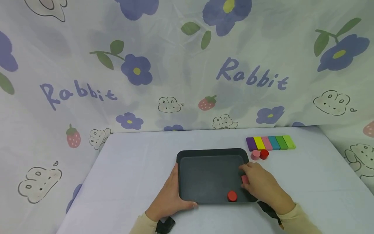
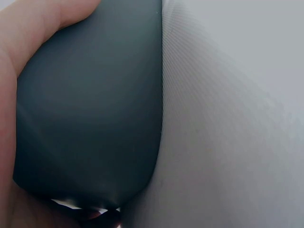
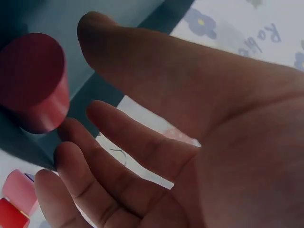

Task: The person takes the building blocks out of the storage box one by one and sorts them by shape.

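A dark grey rectangular tray lies on the white table. My left hand rests against its near left corner, fingers straight along the left side and thumb stretched along the front edge. In the left wrist view, that hand borders the tray's smooth dark wall. My right hand reaches over the right rim beside a pinkish-red cylinder, partly hidden by the hand. From the right wrist, the fingers look spread and loosely bent, with fingertips near the cylinder. A red cylinder stands inside near the front edge.
Beyond the tray's far right corner stand a pink cylinder and a red cylinder. Behind them lies a row of several coloured blocks, purple to light green. A printed curtain hangs behind the table.
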Motion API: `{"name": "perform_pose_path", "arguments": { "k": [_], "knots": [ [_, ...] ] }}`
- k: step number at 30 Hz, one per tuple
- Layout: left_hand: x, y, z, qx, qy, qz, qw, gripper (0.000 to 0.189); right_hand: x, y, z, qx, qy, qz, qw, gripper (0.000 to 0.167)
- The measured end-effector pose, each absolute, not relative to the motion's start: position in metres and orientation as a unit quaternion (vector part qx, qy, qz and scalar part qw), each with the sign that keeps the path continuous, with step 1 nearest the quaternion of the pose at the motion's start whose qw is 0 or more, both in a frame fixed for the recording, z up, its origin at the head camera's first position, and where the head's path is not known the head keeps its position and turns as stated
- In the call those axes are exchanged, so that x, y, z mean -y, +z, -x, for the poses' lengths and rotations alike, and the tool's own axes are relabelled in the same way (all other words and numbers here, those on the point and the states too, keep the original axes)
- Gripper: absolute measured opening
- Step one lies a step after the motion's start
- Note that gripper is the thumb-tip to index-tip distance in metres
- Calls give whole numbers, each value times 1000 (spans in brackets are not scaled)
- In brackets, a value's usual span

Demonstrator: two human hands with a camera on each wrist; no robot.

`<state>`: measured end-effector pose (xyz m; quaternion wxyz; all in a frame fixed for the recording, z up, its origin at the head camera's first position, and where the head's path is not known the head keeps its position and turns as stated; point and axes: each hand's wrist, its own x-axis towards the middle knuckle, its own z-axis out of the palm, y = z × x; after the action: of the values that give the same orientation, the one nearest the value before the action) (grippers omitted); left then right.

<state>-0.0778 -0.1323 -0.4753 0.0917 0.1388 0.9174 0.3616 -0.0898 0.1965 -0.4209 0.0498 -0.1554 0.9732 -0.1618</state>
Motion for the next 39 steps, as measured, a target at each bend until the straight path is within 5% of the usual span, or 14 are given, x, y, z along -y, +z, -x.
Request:
{"name": "perform_pose_path", "arguments": {
  "k": [16, 39],
  "knots": [
    [133, -475, 77, -917, 361, -141, 90, 148, -190, -428, 90, -978, -41, 202, 17, 42],
    [133, -475, 78, -917, 361, -142, 92, 148, -191, -425, 92, -974, -114, 196, 2, 37]
  ]
}}
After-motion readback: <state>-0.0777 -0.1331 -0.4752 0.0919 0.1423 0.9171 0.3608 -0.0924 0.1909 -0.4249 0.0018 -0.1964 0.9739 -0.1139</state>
